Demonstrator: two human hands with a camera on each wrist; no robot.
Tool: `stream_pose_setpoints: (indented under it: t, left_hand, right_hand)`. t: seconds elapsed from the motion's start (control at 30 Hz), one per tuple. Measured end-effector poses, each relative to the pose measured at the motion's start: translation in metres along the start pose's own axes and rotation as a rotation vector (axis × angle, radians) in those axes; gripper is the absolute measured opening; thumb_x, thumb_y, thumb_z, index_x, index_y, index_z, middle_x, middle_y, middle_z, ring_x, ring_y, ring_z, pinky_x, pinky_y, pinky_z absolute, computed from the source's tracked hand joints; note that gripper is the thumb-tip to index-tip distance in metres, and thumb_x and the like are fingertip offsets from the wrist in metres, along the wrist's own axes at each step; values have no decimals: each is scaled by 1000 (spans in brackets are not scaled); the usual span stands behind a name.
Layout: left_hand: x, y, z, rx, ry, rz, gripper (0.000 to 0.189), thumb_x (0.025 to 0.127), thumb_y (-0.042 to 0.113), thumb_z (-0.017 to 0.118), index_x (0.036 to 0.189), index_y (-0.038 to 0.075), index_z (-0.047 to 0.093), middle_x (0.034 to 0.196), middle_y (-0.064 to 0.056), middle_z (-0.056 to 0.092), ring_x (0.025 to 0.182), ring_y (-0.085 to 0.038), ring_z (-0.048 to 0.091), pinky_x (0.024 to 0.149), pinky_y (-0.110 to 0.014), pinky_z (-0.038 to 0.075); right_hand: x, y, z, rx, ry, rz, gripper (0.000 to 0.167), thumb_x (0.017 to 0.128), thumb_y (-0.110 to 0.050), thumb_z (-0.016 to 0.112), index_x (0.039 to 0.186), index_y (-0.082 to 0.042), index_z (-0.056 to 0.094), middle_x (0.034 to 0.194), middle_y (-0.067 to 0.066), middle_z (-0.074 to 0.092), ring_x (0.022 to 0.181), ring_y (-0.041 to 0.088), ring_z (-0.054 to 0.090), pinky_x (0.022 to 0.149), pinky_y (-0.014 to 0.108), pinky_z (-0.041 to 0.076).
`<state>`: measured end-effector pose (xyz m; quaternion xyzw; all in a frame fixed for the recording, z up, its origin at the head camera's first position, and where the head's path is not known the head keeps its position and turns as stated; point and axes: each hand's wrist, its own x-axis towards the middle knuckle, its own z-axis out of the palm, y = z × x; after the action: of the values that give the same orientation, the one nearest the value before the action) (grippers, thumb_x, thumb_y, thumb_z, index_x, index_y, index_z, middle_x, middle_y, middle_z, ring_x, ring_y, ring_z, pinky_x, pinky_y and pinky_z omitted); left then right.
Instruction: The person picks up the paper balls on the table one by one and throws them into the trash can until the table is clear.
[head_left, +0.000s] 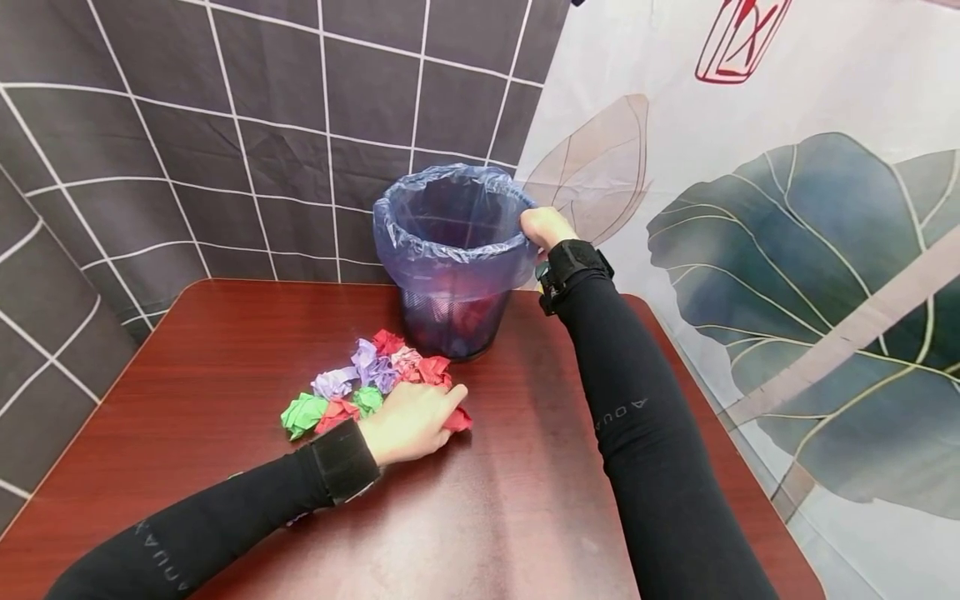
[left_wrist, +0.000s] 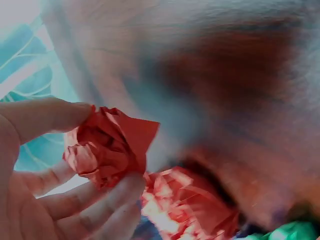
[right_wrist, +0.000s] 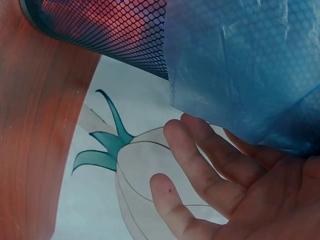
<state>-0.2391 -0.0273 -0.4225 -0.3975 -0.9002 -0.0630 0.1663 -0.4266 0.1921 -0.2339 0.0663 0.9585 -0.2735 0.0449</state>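
Observation:
My left hand point(head_left: 411, 421) is low over the table, pinching a red crumpled paper ball point(left_wrist: 112, 145) between thumb and fingers. Another red paper ball point(left_wrist: 187, 205) lies just under those fingers. Beside the hand is a pile of crumpled paper: green point(head_left: 303, 414), purple point(head_left: 334, 382), pink point(head_left: 407, 363) and red point(head_left: 387, 342) balls. My right hand point(head_left: 549, 227) holds the right rim of a mesh trash can point(head_left: 453, 325) lined with a blue plastic bag point(head_left: 457, 271). In the right wrist view, several of its fingers point(right_wrist: 200, 165) spread loosely below the bag; the thumb is hidden.
The trash can stands upright near the back of the reddish-brown wooden table point(head_left: 225, 358), with reddish shapes showing through its mesh. Behind the table hang a dark gridded cloth point(head_left: 277, 150) and a white cloth with leaf prints point(head_left: 810, 242).

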Motion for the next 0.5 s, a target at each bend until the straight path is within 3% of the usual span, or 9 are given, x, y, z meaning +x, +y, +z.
stream_pose_setpoints:
  t: [0.27, 0.5]
  left_hand:
    - [13, 0, -31, -20, 186, -10, 37, 82, 35, 75, 114, 19, 63, 88, 0, 67, 77, -21, 67, 61, -37, 55]
    - [31, -13, -71, -48, 360, -30, 39, 85, 36, 73, 118, 17, 62, 88, 1, 65, 70, -17, 63, 56, -35, 52]
  right_hand:
    - [1, -1, 3, -1, -5, 2, 51, 101, -19, 27, 140, 8, 47, 154, 21, 42, 56, 28, 65, 54, 31, 59]
    - [0, -1, 3, 13, 7, 12, 52, 102, -20, 27, 140, 8, 47, 154, 21, 42, 74, 37, 72, 52, 31, 59]
